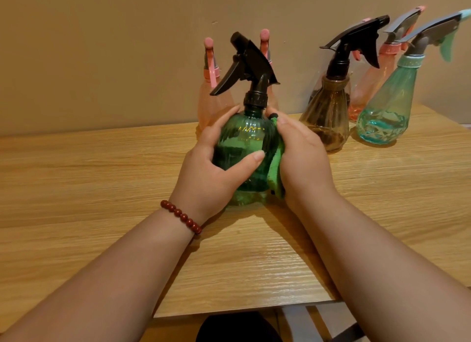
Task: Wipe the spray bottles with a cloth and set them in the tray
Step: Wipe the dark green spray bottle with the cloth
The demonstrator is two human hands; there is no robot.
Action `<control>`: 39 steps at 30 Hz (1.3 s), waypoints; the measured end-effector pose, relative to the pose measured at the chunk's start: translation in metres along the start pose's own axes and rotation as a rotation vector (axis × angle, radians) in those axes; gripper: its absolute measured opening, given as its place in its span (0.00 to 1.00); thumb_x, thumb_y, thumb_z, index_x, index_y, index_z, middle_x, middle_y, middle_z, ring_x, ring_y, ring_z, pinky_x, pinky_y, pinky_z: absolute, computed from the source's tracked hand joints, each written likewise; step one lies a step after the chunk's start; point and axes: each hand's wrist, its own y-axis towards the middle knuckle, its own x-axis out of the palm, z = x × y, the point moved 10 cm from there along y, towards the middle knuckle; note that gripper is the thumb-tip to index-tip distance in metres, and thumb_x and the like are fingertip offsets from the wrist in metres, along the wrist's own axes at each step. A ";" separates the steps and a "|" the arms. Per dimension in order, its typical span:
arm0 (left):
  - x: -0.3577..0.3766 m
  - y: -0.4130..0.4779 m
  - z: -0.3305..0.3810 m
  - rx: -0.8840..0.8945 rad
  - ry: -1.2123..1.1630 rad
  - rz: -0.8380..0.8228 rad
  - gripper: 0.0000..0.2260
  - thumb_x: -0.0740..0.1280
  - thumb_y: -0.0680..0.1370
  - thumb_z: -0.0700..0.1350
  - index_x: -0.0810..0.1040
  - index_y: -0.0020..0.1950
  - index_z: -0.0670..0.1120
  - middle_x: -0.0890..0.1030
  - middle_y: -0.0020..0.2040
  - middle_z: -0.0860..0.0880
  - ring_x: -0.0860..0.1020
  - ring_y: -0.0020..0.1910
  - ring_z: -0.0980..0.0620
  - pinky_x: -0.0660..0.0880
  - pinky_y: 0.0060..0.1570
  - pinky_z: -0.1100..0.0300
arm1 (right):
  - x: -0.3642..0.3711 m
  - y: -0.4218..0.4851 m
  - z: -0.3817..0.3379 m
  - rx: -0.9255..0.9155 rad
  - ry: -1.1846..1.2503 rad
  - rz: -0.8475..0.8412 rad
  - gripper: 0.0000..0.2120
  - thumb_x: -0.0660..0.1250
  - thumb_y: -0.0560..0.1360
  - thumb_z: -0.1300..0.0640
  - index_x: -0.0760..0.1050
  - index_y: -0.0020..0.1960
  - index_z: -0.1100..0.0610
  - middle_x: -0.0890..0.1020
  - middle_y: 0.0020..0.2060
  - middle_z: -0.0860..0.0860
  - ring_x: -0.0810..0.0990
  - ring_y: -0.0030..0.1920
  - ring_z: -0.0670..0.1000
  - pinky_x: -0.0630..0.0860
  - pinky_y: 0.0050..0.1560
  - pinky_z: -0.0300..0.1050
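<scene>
Our left hand (211, 170) clasps the green bottle (246, 137) with curled fingers; against its side our right hand (303, 158) clamps the cloth (276, 172).

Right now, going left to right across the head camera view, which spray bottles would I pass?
Pink bottle → green bottle → brown bottle → teal bottle. Left out, since they overlap others: a second pink bottle behind the green one, and a third pink bottle behind the teal one.
</scene>
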 end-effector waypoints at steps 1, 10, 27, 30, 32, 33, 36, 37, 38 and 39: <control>0.001 0.000 0.002 0.007 0.021 -0.003 0.28 0.74 0.71 0.51 0.65 0.63 0.72 0.72 0.60 0.68 0.74 0.60 0.67 0.76 0.54 0.68 | 0.001 -0.002 -0.005 -0.034 -0.017 -0.001 0.18 0.55 0.82 0.53 0.74 0.68 0.49 0.78 0.64 0.45 0.74 0.65 0.44 0.71 0.67 0.51; 0.004 0.000 0.008 0.038 -0.141 -0.038 0.28 0.70 0.68 0.55 0.66 0.66 0.63 0.76 0.60 0.63 0.76 0.60 0.62 0.77 0.52 0.65 | 0.006 0.000 0.016 0.195 0.163 -0.044 0.13 0.59 0.80 0.56 0.84 0.51 0.51 0.84 0.50 0.51 0.83 0.53 0.51 0.79 0.55 0.57; -0.005 0.005 -0.016 -0.097 -0.213 0.064 0.27 0.64 0.71 0.61 0.70 0.66 0.50 0.80 0.55 0.52 0.80 0.54 0.55 0.77 0.50 0.60 | 0.026 -0.021 -0.033 -0.401 -0.208 -0.074 0.21 0.54 0.82 0.57 0.62 0.75 0.55 0.65 0.71 0.42 0.60 0.74 0.40 0.57 0.73 0.36; 0.001 0.005 -0.016 -0.095 -0.101 0.015 0.28 0.65 0.70 0.62 0.68 0.66 0.51 0.79 0.54 0.54 0.80 0.52 0.57 0.79 0.46 0.60 | 0.018 -0.009 -0.019 -0.212 -0.075 -0.071 0.21 0.53 0.81 0.51 0.65 0.73 0.49 0.70 0.70 0.45 0.68 0.70 0.42 0.66 0.71 0.47; 0.006 0.005 -0.016 -0.095 -0.054 -0.020 0.29 0.65 0.69 0.63 0.67 0.66 0.53 0.79 0.55 0.53 0.80 0.52 0.58 0.80 0.48 0.57 | 0.012 -0.004 -0.010 -0.124 -0.011 -0.054 0.21 0.54 0.80 0.49 0.67 0.73 0.48 0.74 0.68 0.46 0.72 0.67 0.43 0.71 0.68 0.50; 0.006 0.006 -0.015 -0.090 -0.050 -0.018 0.29 0.65 0.69 0.63 0.67 0.66 0.53 0.79 0.55 0.54 0.80 0.52 0.58 0.79 0.47 0.58 | 0.012 -0.005 -0.009 -0.123 -0.021 -0.047 0.22 0.53 0.79 0.48 0.67 0.73 0.48 0.74 0.68 0.46 0.71 0.68 0.43 0.70 0.68 0.50; -0.004 0.008 -0.013 -0.082 -0.112 0.059 0.27 0.65 0.70 0.62 0.70 0.64 0.52 0.80 0.53 0.55 0.80 0.52 0.58 0.78 0.45 0.62 | 0.021 -0.012 -0.013 -0.194 -0.098 -0.063 0.21 0.52 0.82 0.50 0.62 0.75 0.48 0.67 0.73 0.45 0.63 0.73 0.41 0.63 0.73 0.49; -0.008 0.008 -0.015 -0.088 -0.149 0.095 0.27 0.65 0.70 0.62 0.71 0.64 0.51 0.80 0.53 0.54 0.81 0.52 0.57 0.78 0.46 0.61 | 0.025 -0.015 -0.015 -0.212 -0.117 -0.078 0.21 0.52 0.83 0.52 0.60 0.76 0.49 0.65 0.73 0.44 0.61 0.73 0.40 0.61 0.74 0.48; -0.012 0.009 -0.017 -0.094 -0.172 0.127 0.27 0.65 0.70 0.62 0.71 0.65 0.50 0.81 0.54 0.53 0.81 0.53 0.56 0.78 0.47 0.60 | 0.029 -0.017 -0.014 -0.215 -0.124 -0.093 0.21 0.52 0.83 0.53 0.59 0.76 0.49 0.64 0.74 0.43 0.59 0.74 0.39 0.60 0.75 0.47; -0.015 0.009 -0.018 -0.096 -0.176 0.149 0.28 0.65 0.70 0.62 0.71 0.65 0.50 0.81 0.54 0.52 0.81 0.53 0.55 0.78 0.47 0.60 | 0.031 -0.017 -0.013 -0.208 -0.127 -0.101 0.21 0.52 0.84 0.54 0.59 0.76 0.49 0.64 0.74 0.43 0.59 0.74 0.39 0.60 0.75 0.47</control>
